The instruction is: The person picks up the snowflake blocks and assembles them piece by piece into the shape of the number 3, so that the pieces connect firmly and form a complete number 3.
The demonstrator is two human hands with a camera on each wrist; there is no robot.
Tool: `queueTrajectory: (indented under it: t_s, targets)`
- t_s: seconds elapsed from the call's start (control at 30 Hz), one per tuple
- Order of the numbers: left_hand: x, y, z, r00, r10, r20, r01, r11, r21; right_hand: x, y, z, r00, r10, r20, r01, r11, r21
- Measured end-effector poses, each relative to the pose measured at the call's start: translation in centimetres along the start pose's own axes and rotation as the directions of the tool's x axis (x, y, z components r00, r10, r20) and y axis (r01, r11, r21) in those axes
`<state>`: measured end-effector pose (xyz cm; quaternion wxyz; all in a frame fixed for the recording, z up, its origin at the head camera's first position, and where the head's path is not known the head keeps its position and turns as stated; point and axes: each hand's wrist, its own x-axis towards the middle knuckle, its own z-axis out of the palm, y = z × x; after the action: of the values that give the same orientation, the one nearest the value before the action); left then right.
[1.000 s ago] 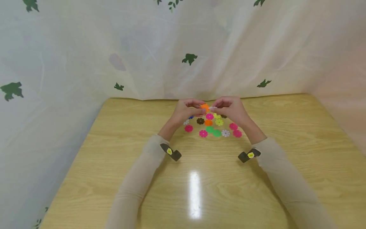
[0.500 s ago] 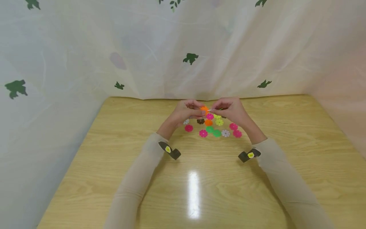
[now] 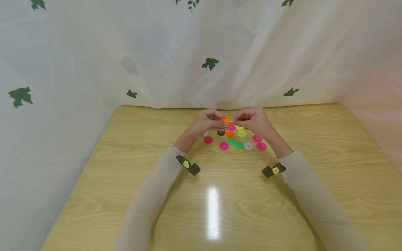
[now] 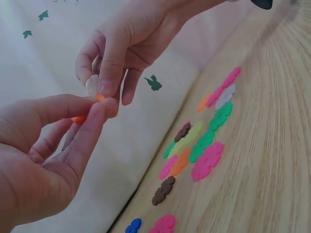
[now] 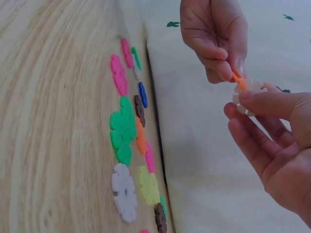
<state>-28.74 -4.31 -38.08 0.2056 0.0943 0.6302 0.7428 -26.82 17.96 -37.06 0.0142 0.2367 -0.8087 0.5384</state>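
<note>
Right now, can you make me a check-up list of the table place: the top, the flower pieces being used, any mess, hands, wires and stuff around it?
Surface: wood-grain table, with a bright reflection.
Job's things: orange piece and white piece meet between the hands; can't tell if locked together.
Clutter: loose flower pieces in many colours, some touching.
Grippers: left hand pinches the orange piece; right hand pinches the white piece.
Cables: nothing seen.
Surroundings: pale cloth with green shapes.
</note>
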Motion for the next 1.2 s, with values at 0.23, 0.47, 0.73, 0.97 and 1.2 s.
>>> queueTrajectory:
  t_s: [0.23,0.47,0.73,0.97,1.2]
  targets:
    - [0.1,0.0,-0.1,0.999,-0.034,0.005,0.034,0.999,0.03,0.3,-0.1,0.0,0.999,0.033,0.039,-0.031,0.998,-0.058]
    - [0.1,0.2,-0.8,0.999,-0.029,0.03,0.028,0.999,0.047,0.3,0.1,-1.9,0.986,0.065,0.152,-0.047,0.992,-0.118]
    - [0.2,0.3,-1.3,0.999,-0.017,0.046,0.014,0.998,0.066,-1.2,1.4,-4.0,0.93,0.182,0.319,-0.09,0.954,-0.285]
    - [0.2,0.3,-1.5,0.999,-0.043,0.016,0.04,0.991,0.125,-2.6,2.6,-4.2,0.879,0.226,0.42,-0.075,0.935,-0.346]
    - [0.3,0.2,-1.4,0.998,-0.055,0.002,0.055,0.987,0.152,-3.1,3.4,-3.6,0.864,0.25,0.437,-0.099,0.935,-0.341]
